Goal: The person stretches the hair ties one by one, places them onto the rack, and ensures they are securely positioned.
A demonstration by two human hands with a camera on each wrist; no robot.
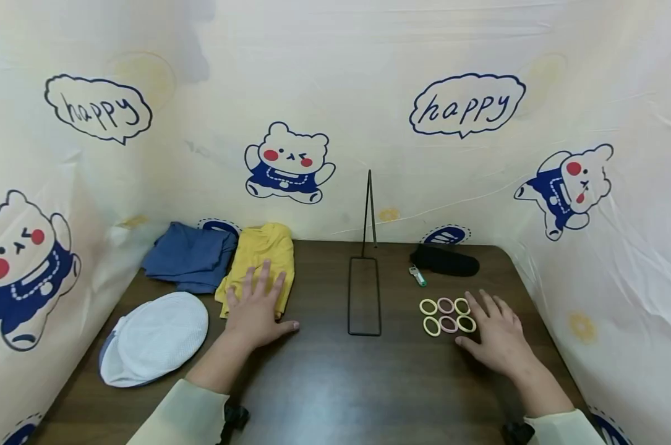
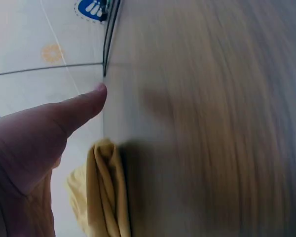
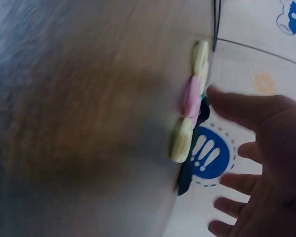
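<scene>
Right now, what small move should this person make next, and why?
Perhaps the right grip should pinch the lower-right yellow ring in the head view: its fingers are spread and holding nothing, and its thumb is close beside that ring.

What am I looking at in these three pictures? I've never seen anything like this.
There's no machine, just a person's bare left hand and right hand. The widest picture comes from a head-worn camera; the other two come from one camera on each wrist. On the brown table lie folded blue cloth, yellow cloth, what looks like a white cap, a black wire stand, a black item, a small silver-and-green item and six yellow and pink rings. Neither hand holds anything: the left is by the yellow cloth, the right beside the rings.
</scene>
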